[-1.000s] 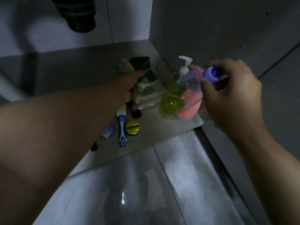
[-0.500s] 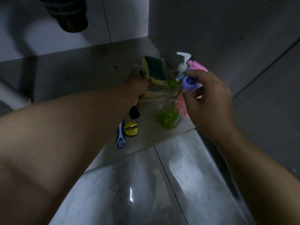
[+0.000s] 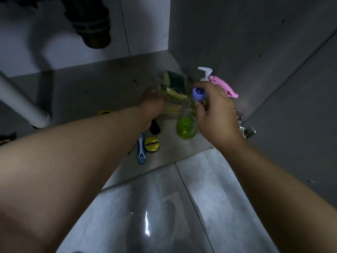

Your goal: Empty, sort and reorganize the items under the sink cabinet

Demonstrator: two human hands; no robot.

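Clear bottle (image 3: pixel 186 125), purple cap, green liquid low inside, upright; right hand (image 3: pixel 215 114) curls round its neck; just left of the bottle, left hand (image 3: pixel 151 105) clutches a sponge bag (image 3: pixel 174 88).

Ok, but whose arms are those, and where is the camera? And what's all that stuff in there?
Those are a person's two bare arms; there is no robot here. The picture comes from a camera worn on the person's head, looking down, so you see what they see. It shows the inside of a cabinet under a sink, with the dark drain pipe up top.

The left hand grips a clear bag with sponges in it. The right hand holds a clear bottle of green liquid, just under its purple cap. Behind them stand a white pump top and a pink spray trigger.

On the cabinet floor lie a blue and white handle and a round yellow and black tin.
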